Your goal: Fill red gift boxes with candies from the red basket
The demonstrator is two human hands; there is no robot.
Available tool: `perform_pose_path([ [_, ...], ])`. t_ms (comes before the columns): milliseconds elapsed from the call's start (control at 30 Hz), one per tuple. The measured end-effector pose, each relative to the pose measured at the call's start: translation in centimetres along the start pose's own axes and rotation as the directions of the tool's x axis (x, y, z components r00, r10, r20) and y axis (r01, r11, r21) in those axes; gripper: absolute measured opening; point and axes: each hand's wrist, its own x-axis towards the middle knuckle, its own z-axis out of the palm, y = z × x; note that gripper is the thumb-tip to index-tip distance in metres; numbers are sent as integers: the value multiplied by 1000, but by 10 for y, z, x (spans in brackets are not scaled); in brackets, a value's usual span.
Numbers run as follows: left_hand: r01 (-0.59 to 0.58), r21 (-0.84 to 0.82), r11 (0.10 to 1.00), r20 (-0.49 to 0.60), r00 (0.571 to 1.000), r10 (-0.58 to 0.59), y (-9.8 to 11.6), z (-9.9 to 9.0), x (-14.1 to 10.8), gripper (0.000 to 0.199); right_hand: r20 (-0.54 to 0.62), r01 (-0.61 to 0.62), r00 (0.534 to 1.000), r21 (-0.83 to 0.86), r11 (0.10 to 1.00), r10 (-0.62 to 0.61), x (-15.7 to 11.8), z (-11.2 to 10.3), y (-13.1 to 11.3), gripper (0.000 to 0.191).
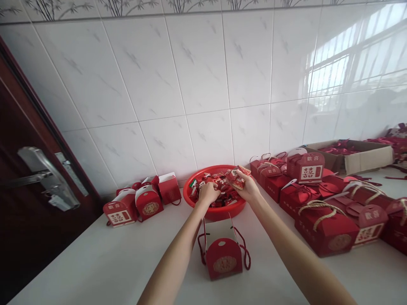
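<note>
Mostly red-wrapped sweets (227, 199) lie heaped in a round red basket (222, 214); an open red box (224, 259) stands before it.

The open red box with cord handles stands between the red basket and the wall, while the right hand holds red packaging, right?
Not quite: the head view shows the open red box on the near side of the red basket, away from the wall. The right hand does hold red packaging.
</note>
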Motion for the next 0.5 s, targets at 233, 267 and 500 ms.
perform_pose_path([
  [233, 28, 7, 1000, 4, 1000, -28, 1, -2, 1, 23, 2, -1, 1000, -15, 1000, 1, 1, -2, -11, 16],
  [267, 20, -11, 1000, -1, 1000, -20, 2, -2, 1, 26, 5, -3, 1000, -24, 1000, 3, 2, -2, -11, 16],
  [500, -116, -170, 978, -88, 991, 103, 7, -7, 1, 31, 12, 12, 1000, -77, 997, -11, 4, -2, -1, 17],
])
